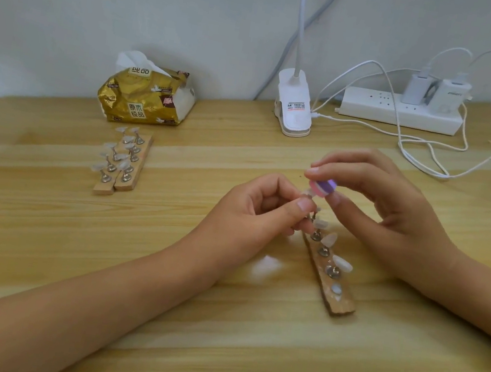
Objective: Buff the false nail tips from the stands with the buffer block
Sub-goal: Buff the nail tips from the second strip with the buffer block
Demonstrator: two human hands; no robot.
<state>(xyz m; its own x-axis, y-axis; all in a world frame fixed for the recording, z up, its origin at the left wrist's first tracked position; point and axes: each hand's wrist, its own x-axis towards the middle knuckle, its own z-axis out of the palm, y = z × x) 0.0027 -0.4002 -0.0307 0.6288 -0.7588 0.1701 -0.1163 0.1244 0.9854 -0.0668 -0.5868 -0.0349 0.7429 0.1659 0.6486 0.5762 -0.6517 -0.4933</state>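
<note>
My left hand (pixel 261 209) pinches a small clear false nail tip (pixel 307 192) on its metal peg, held up over the table. My right hand (pixel 385 203) grips a pink and purple buffer block (pixel 322 188) between thumb and fingers, and the block touches the tip. Below both hands lies a wooden stand (pixel 339 298) with several nail tips on metal pegs. Two more wooden stands (pixel 131 176) with several tips lie side by side at the left.
A gold tissue pack (pixel 146 96) sits behind the left stands. A white clip lamp base (pixel 294 104) stands at the back middle. At the back right, a power strip (pixel 399 110) with chargers trails white cables (pixel 426 162) onto the wooden table (pixel 214 340).
</note>
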